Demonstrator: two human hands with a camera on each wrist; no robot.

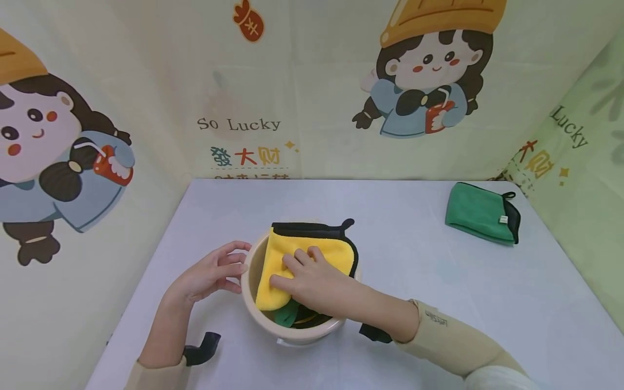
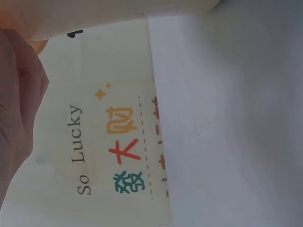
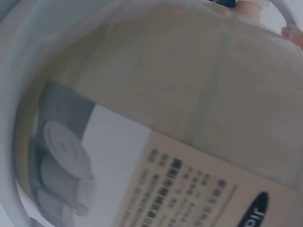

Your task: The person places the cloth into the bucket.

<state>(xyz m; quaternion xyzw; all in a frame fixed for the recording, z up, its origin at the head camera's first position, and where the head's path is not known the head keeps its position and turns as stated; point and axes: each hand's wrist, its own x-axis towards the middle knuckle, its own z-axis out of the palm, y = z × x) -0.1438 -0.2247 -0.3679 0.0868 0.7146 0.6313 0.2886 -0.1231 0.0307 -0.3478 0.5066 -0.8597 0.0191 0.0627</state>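
Observation:
A cream bucket (image 1: 253, 311) stands on the table, with a folded yellow cloth (image 1: 317, 238) with black edging and a small loop lying across its mouth. My right hand (image 1: 317, 284) lies over this cloth, its bent fingers gripping it; the fingertips are partly hidden. Below the yellow cloth, a bit of green cloth (image 1: 286, 314) and dark edging show inside the bucket. My left hand (image 1: 214, 273) rests its loosely bent fingers against the bucket's left rim. In the right wrist view the bucket's side (image 3: 180, 80) fills the picture, with a printed label (image 3: 189, 189).
A folded green cloth (image 1: 480, 214) with black trim and a white tag lies at the back right of the white table (image 1: 404, 216). Behind the table hangs a printed backdrop (image 1: 322, 92). Black wrist mounts (image 1: 202, 349) stick out beside the forearms.

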